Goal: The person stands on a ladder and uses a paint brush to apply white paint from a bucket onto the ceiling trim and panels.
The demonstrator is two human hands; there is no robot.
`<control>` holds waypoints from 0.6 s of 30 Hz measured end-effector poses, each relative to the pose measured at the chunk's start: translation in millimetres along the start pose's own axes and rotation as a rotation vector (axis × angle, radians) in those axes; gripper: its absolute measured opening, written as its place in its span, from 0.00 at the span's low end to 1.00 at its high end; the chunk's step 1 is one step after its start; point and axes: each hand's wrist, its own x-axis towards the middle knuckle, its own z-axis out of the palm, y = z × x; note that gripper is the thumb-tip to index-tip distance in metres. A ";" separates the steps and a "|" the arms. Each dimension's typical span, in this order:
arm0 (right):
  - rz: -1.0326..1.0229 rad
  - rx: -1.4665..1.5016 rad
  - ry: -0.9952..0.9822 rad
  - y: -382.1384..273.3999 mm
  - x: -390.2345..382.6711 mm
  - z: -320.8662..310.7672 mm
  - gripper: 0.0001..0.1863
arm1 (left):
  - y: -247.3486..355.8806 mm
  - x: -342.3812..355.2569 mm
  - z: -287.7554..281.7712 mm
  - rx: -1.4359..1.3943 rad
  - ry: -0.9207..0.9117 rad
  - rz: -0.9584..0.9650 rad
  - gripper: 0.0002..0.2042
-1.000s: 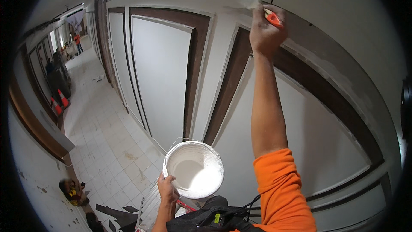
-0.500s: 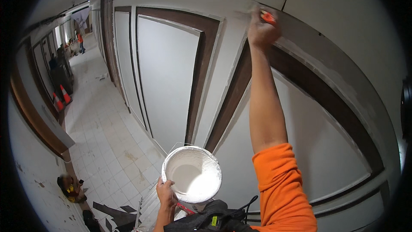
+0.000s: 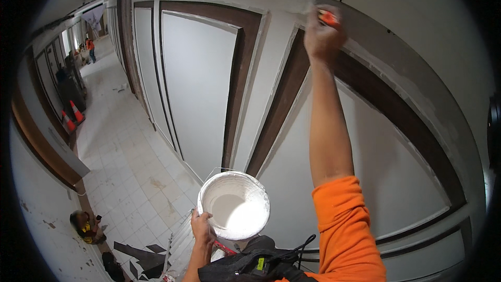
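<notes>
The right arm point(image 3: 331, 125) runs from the bottom edge, right of centre, nearly straight up to the top of the frame. A wrinkled orange sleeve point(image 3: 345, 230) covers its nearer part; the forearm beyond is bare. The wrist lies almost in line with the forearm, and the right hand point(image 3: 324, 36), at the upper right of centre, is clenched, its outline slightly blurred. The left hand point(image 3: 202, 228) sits far lower, left of centre, curled in a grip with its thumb pointing right and most fingers hidden. The bare left forearm point(image 3: 197, 262) slants up from the bottom edge.
</notes>
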 end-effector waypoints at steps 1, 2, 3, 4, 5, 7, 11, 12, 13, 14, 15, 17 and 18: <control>-0.014 0.003 0.081 -2.4 0.3 -14.5 0.06 | -3.5 4.9 -4.9 -0.002 0.006 0.000 0.25; -0.030 -0.002 0.164 -8.0 -0.1 -28.0 0.05 | -9.3 10.8 -10.4 0.015 -0.024 0.028 0.25; -0.032 -0.004 0.160 -13.0 -1.3 -34.3 0.05 | -10.3 12.1 -10.2 0.031 -0.054 0.055 0.25; -0.042 0.010 0.185 -18.5 -2.4 -38.9 0.05 | -11.2 11.7 -10.2 0.029 -0.053 0.051 0.25; -0.050 0.020 0.210 -20.8 -2.3 -43.0 0.05 | -5.9 6.7 -5.5 0.024 -0.045 0.033 0.25; -0.044 0.043 0.175 -28.0 -4.8 -23.7 0.06 | -0.5 0.0 3.5 0.020 -0.033 0.010 0.25; -0.058 0.095 -0.038 -20.5 -11.1 18.1 0.05 | 4.3 -0.5 5.9 -0.030 -0.072 0.004 0.24; -0.027 0.091 -0.094 -17.2 -12.3 22.4 0.05 | 4.3 1.5 4.9 -0.006 -0.075 -0.017 0.24; -0.033 0.088 -0.090 -10.2 -10.3 18.9 0.05 | 3.6 2.2 5.2 -0.007 -0.083 -0.016 0.24; -0.073 0.006 -0.046 -5.2 -10.4 14.3 0.05 | 6.1 1.1 4.6 -0.016 -0.073 -0.002 0.24; -0.117 -0.075 -0.007 -8.3 -9.7 7.5 0.04 | 6.5 -0.1 5.4 -0.031 -0.063 0.009 0.23; -0.130 -0.084 0.070 -18.6 -9.0 -8.2 0.03 | 9.9 -3.2 9.1 -0.067 -0.060 0.005 0.23; -0.084 -0.019 0.113 -24.7 -9.0 -13.6 0.03 | 10.5 -4.9 9.6 -0.094 -0.060 -0.003 0.23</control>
